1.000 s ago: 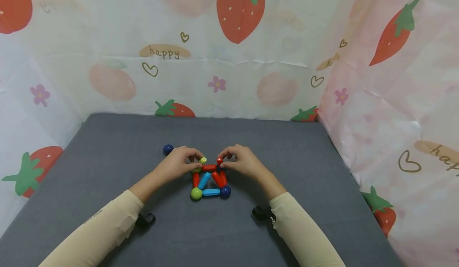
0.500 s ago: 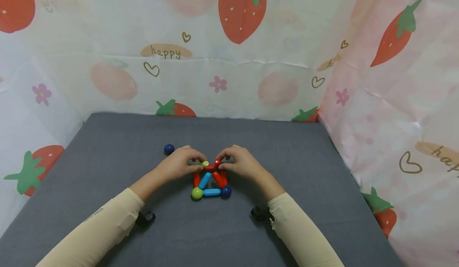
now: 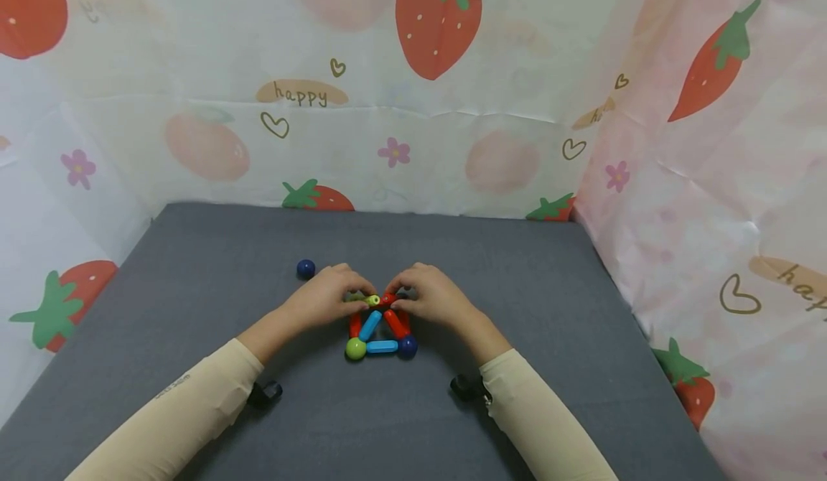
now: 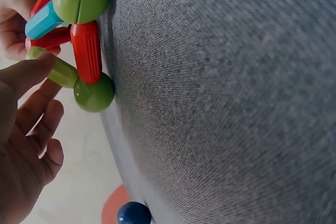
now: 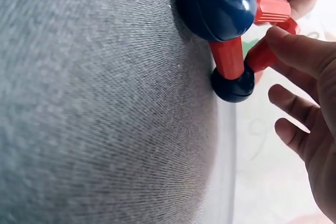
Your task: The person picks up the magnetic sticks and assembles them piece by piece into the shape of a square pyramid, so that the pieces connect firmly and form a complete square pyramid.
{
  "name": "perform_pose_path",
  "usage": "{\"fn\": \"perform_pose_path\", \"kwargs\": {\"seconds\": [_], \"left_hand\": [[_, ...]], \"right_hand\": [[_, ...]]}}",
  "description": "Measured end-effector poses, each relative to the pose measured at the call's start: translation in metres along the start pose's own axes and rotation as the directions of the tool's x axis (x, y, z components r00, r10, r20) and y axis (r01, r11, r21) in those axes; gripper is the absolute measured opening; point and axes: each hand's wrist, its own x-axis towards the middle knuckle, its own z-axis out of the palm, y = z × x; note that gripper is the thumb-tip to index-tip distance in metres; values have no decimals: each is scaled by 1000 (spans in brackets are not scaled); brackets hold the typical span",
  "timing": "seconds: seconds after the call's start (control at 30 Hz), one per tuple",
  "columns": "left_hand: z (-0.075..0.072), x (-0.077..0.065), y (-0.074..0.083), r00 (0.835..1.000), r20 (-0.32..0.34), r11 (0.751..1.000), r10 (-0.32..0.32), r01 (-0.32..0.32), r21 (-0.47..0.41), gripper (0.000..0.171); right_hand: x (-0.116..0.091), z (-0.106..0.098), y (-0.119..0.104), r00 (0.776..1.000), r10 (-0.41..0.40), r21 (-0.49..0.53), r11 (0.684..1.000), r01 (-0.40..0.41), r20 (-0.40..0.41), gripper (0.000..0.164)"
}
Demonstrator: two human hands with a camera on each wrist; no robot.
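Observation:
A frame of magnetic rods and balls sits mid-table in the head view. At its front, a light-blue rod point(image 3: 382, 347) joins a green ball point(image 3: 355, 349) and a navy ball point(image 3: 407, 346). A blue rod point(image 3: 370, 326) and a red rod point(image 3: 393, 323) slant up and inward from them. My left hand point(image 3: 328, 293) pinches a yellow-green rod point(image 4: 64, 73) rising from the rear green ball point(image 4: 94, 94). With thumb and fingers, my right hand point(image 3: 428, 293) pinches another red rod point(image 5: 259, 57) on the rear navy ball point(image 5: 233, 86). These two held rods tilt toward each other.
A loose navy ball point(image 3: 306, 269) lies behind my left hand. Black wrist straps point(image 3: 265, 395) hang under both sleeves. Beyond the grey tabletop point(image 3: 413, 423) rises a strawberry-patterned sheet point(image 3: 413, 129), which also runs along the sides.
Both hands have moved closer together, leaning the yellow-green rod and the red rod inward until their upper ends nearly meet. The front of the frame has stayed in place.

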Motion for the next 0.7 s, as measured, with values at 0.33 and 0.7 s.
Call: {"fn": "perform_pose_path", "kwargs": {"seconds": [0.33,0.7], "left_hand": [[1,2,6,998,-13,996,54,-53,66,21],[0,1,7,999,-5,997,51,-51,62,20]], "right_hand": [[-4,6,3,998,-57,-71,996,54,-39,20],[-7,8,3,990,-130,-82,989,125,-55,21]]}}
